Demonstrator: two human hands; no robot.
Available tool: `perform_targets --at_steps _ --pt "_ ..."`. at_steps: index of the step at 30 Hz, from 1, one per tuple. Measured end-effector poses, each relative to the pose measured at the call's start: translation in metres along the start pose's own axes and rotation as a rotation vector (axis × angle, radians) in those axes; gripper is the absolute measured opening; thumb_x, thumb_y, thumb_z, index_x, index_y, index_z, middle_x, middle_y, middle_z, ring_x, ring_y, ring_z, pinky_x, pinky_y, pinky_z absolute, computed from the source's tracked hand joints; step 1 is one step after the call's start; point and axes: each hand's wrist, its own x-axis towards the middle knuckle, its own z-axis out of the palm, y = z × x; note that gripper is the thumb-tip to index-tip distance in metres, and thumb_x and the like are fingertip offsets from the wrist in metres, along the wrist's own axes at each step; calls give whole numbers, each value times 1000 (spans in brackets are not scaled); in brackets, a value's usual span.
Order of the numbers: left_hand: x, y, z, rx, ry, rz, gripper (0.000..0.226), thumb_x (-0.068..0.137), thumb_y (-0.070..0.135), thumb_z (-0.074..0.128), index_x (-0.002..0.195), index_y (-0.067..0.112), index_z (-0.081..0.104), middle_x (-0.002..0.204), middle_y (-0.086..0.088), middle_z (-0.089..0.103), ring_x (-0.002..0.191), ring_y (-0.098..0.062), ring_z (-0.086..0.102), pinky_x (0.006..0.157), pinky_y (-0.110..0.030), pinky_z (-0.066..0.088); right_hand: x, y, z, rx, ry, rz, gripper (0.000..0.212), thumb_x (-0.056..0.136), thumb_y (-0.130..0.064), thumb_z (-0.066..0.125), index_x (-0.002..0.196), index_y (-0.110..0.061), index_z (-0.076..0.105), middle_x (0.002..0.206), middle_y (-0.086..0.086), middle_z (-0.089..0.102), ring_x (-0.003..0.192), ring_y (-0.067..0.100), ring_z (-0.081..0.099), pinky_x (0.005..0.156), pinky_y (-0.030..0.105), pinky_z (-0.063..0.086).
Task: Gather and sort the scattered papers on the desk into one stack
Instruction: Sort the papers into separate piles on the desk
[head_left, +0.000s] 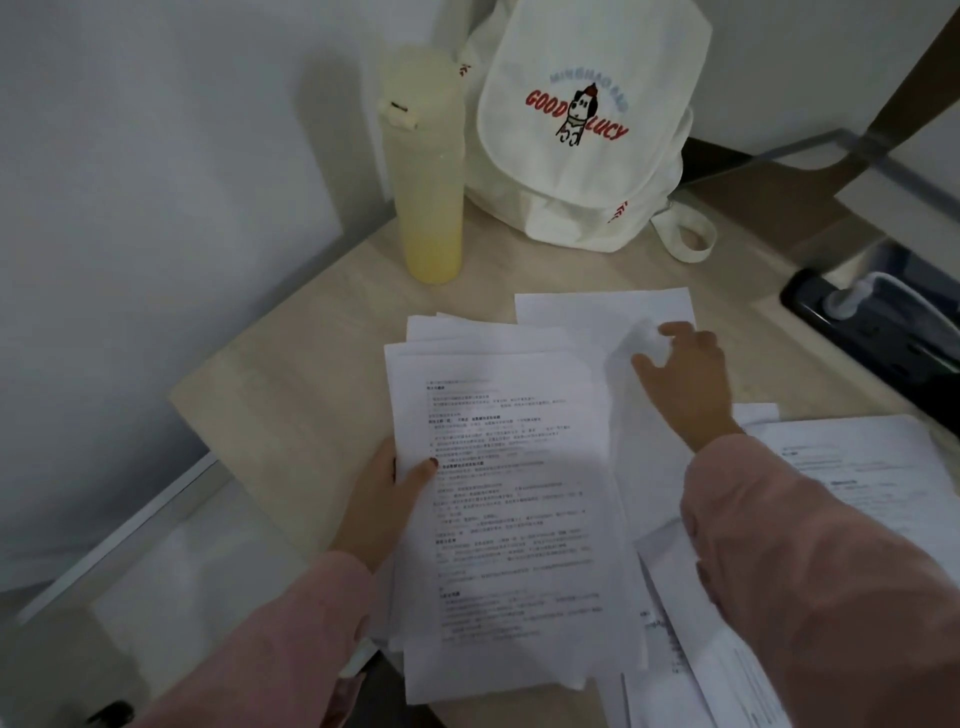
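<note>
A stack of printed white papers (509, 499) lies at the middle of the light wooden desk (291, 395). My left hand (384, 499) grips the stack's left edge, thumb on top. My right hand (680, 374) reaches forward onto a blank sheet (582, 312) behind the stack, its thumb and fingers around a small crumpled white paper ball (644, 340). More printed sheets (852, 467) lie loose at the right, and others (685, 649) poke out under my right sleeve.
A tall yellow bottle (428, 171) stands at the back of the desk beside a white backpack (582, 130). A black power strip (872, 332) with a plugged cable lies at the right. The desk's left edge meets the wall.
</note>
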Motion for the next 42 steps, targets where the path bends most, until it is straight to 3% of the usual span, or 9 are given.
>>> perform_targets --at_steps 6,12,15,18,25,29,36,40,42 --pt "6 -3 -1 13 21 -39 27 90 18 56 117 22 58 110 12 65 101 -8 62 90 -34 50 25 54 -11 -289 -143 220 67 83 -43 57 130 2 39 129 26 42 115 40 39 97 40 30" --pt "6 -4 0 -13 33 -59 23 90 17 57 108 28 60 109 10 67 100 -12 64 88 -36 52 36 61 -6 35 -186 402 67 75 -37 69 123 3 45 124 23 53 115 41 48 97 45 40" --pt "5 -4 1 -6 45 -59 23 89 16 57 111 24 59 108 11 66 100 -12 63 89 -35 51 31 61 -10 63 -237 352 45 81 -34 63 108 2 61 108 21 63 93 35 57 81 37 44" --pt "4 -3 1 -6 49 -68 28 90 16 57 117 17 59 112 4 67 103 -16 64 93 -40 51 23 65 -13 130 -206 282 31 87 -26 56 105 -1 59 99 15 60 84 27 50 77 34 39" --pt "-2 -2 5 -61 43 -89 36 90 20 56 126 18 54 122 0 64 111 -22 61 100 -47 47 1 65 -56 222 133 262 17 88 -31 51 89 -14 56 89 9 60 80 29 55 80 36 43" --pt "-6 -1 9 -65 39 -98 37 91 18 54 128 17 53 123 -2 63 112 -25 60 101 -49 45 -14 60 -88 547 304 240 10 87 -27 53 88 -20 59 85 10 66 55 13 59 81 41 51" --pt "-13 10 10 -29 17 -87 38 93 7 49 131 7 49 124 -10 59 115 -28 55 102 -43 42 -66 35 -139 1007 379 -40 11 89 -19 55 82 -24 62 76 -9 73 83 14 70 84 25 54" --pt "-17 17 -4 -33 6 -90 36 93 3 47 129 6 51 122 -11 59 109 -25 55 98 -38 43 -103 19 -139 974 231 -159 14 87 -5 56 95 -8 66 86 -12 73 94 8 67 86 17 50" --pt "-19 18 -6 -44 -3 -89 35 93 2 47 128 6 52 121 -12 59 109 -25 55 97 -38 43 -117 21 -128 906 109 -208 18 85 6 52 87 -5 65 87 -15 72 93 4 65 82 12 49"
